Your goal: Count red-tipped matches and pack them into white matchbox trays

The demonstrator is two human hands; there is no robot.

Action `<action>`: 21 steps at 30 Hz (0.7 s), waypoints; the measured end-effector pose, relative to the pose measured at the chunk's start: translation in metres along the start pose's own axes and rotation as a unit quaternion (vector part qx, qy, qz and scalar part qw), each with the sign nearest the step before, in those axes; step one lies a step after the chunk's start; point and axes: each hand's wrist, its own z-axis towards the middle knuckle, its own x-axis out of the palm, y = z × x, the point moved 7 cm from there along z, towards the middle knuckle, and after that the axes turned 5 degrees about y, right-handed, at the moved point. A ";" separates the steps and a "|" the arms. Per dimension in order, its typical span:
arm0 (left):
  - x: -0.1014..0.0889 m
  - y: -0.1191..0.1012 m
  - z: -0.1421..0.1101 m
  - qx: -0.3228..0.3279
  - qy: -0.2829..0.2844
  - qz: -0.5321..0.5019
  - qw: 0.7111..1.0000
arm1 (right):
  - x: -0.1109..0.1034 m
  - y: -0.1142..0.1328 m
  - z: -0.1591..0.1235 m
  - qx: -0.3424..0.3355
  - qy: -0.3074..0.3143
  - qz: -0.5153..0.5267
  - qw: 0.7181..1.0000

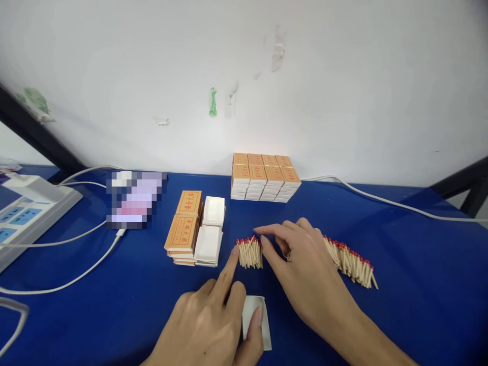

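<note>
**Left hand and right hand at a match bundle**

Blue table fills the lower view. Left hand: forefinger straight, tip against the bundle's left edge; thumb spread well away from it, other fingers bent. Right hand: thumb and forefinger slightly apart, tips at the upper right of the bundle; contact there cannot be told. Neither hand clamps anything visible.

Matchbox block: at back of table, beyond the hands. Orange boxes: stacked beyond the left hand, to its left. White trays: just right of these, between boxes and bundle. Match row: right of right hand, partly hidden by it. Single tray: nearer than bundle, left thumb over it; touch unclear. Bundle: smallest, between left forefinger and right thumb, red heads facing away from the person.
</note>
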 end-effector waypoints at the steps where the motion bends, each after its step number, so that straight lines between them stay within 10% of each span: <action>1: 0.000 0.000 0.000 -0.001 0.003 0.001 1.000 | 0.001 0.000 0.000 -0.005 0.002 0.000 1.000; 21: -0.004 -0.002 0.001 0.002 -0.021 0.019 1.000 | 0.001 0.002 -0.001 -0.016 0.027 0.056 0.998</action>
